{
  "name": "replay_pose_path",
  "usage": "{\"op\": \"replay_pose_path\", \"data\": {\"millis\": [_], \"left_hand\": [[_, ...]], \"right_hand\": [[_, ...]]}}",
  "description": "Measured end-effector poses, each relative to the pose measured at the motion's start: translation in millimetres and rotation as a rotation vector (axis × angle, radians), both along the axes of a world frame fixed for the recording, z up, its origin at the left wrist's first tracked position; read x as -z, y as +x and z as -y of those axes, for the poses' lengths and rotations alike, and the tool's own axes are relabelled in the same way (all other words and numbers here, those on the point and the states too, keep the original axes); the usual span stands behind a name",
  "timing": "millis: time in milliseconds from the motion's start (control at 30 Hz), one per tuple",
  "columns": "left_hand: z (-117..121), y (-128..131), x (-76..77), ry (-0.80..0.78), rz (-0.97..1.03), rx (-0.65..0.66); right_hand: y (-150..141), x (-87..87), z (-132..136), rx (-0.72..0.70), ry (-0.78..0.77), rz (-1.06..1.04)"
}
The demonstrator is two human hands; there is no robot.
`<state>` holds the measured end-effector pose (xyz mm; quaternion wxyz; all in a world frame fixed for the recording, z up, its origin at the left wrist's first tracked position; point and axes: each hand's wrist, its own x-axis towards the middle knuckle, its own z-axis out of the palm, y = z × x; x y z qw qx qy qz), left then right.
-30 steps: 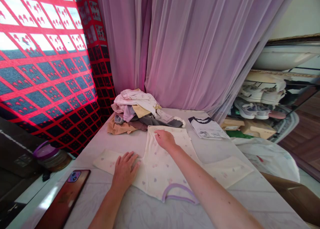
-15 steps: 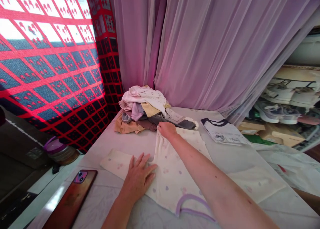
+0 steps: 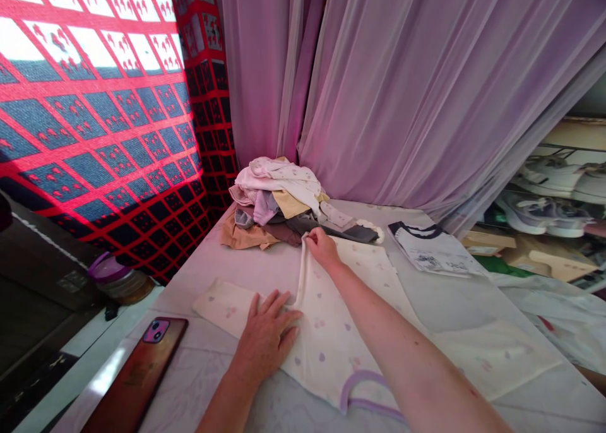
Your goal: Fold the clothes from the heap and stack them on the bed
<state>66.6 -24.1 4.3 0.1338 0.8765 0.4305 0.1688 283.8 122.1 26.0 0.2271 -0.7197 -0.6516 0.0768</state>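
Observation:
A cream long-sleeved shirt (image 3: 331,322) with small pastel prints and a lilac neckband lies spread on the table, its neck towards me. My left hand (image 3: 267,332) rests flat with fingers apart, where the left sleeve joins the body. At the far left corner of the hem, my right hand (image 3: 322,247) pinches the shirt's edge. My right forearm crosses over the shirt and hides part of its body and neckband. The other sleeve stretches out to the right on the table.
Behind my right hand sits a heap of crumpled clothes (image 3: 279,199). A folded white shirt with dark neckband (image 3: 433,250) lies at right. A phone (image 3: 137,370) lies at the left edge of the table (image 3: 199,370). Purple curtains (image 3: 402,92) hang behind; shoes (image 3: 544,209) stand on a rack.
The view has shifted slightly, moving the scene a little to the right. Both hands keep nearly the same places on the shirt.

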Motion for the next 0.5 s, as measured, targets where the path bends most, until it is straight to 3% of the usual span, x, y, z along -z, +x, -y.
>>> {"op": "replay_pose_path", "data": {"millis": [100,200,267,500], "left_hand": [[0.0,0.1,0.8,-0.005,-0.001,0.000],[0.1,0.5,0.9,-0.020,-0.014,-0.012],[0.2,0.5,1.0,-0.014,-0.015,-0.012],[-0.8,-1.1,2.7,0.014,-0.010,-0.002]], "right_hand": [[2.6,8.9,17.1,0.032,0.081,0.016],[-0.8,15.5,28.4,-0.055,0.120,0.131],[-6.3,17.6,29.8,-0.115,0.090,0.205],[-18.6,11.2,23.1,-0.097,-0.035,0.307]]}}
